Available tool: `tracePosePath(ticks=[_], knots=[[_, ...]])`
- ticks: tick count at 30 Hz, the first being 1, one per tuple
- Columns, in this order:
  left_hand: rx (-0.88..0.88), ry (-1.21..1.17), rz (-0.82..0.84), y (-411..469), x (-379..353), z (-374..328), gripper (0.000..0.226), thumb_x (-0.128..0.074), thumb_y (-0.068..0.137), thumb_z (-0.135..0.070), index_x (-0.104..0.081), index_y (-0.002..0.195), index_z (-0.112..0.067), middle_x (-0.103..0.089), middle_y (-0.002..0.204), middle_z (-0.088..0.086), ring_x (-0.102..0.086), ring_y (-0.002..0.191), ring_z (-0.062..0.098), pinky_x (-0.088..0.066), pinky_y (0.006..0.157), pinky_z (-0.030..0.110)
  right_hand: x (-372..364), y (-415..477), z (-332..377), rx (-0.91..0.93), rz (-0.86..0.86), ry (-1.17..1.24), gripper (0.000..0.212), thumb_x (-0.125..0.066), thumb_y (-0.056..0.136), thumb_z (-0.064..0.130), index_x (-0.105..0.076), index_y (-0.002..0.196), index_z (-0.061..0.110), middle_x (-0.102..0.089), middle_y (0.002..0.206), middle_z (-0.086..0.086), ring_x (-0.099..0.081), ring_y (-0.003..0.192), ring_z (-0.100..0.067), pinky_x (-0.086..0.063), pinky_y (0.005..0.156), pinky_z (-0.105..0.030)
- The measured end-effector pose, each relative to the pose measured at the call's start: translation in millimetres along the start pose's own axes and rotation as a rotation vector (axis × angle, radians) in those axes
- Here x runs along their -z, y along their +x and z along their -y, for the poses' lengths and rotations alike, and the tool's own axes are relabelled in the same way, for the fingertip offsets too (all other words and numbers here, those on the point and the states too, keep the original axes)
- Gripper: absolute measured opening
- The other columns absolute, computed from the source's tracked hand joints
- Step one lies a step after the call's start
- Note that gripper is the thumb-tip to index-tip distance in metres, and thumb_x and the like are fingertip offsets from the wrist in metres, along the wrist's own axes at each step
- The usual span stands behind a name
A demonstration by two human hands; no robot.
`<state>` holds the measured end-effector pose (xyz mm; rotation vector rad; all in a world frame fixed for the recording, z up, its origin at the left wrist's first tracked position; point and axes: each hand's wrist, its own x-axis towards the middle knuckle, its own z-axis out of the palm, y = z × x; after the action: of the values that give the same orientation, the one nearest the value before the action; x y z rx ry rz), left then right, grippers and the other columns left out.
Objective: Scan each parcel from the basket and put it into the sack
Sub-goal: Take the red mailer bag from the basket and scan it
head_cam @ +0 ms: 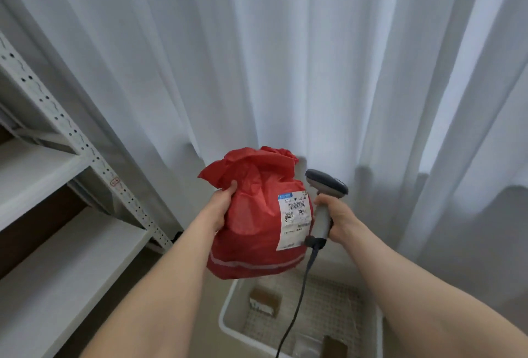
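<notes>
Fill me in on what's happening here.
A person's left hand grips a red parcel, held above the white basket, its label facing the camera. The right hand holds a corded scanner right beside that label, so this parcel looks to be at the scanning step. A small cardboard box lies in the basket.

A person's two arms, seen from their own head. The left forearm [160,286] and left hand [221,210] are bare. The right forearm [414,286] and right hand [340,219] are bare too. Wrists and fingers [321,200] show only uncovered skin.
</notes>
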<state>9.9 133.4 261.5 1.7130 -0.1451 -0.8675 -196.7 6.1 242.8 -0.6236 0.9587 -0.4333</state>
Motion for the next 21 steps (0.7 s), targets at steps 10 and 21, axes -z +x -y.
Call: tracePosePath(ticks=[10,21], knots=[[-0.136,0.123,-0.44,-19.5,50.0,-31.2,0.055,-0.074,0.081,-0.023,-0.052,0.127,-0.002,-0.059,0.127,0.015,-0.058,0.113,0.033,-0.046,0.098,0.037,-59.0,-29.7,-10.2,0.106,-0.011,-0.129,0.026,-0.065,0.075,-0.012,-0.063,0.092,0.007,-0.07,0.102,-0.02,-0.07,0.082,-0.034,-0.059,0.074,-0.047],[-0.102,0.71,0.334,-33.5,80.9,-48.8,0.092,-0.087,0.057,-0.045,-0.05,0.138,-0.02,-0.052,0.137,0.004,-0.056,0.115,0.021,-0.044,0.103,0.036,-73.1,-32.7,0.6,0.181,-0.115,-0.13,0.028,-0.064,0.075,-0.011,-0.061,0.094,0.01,-0.07,0.099,-0.018,-0.069,0.085,-0.034,-0.057,0.085,-0.05]])
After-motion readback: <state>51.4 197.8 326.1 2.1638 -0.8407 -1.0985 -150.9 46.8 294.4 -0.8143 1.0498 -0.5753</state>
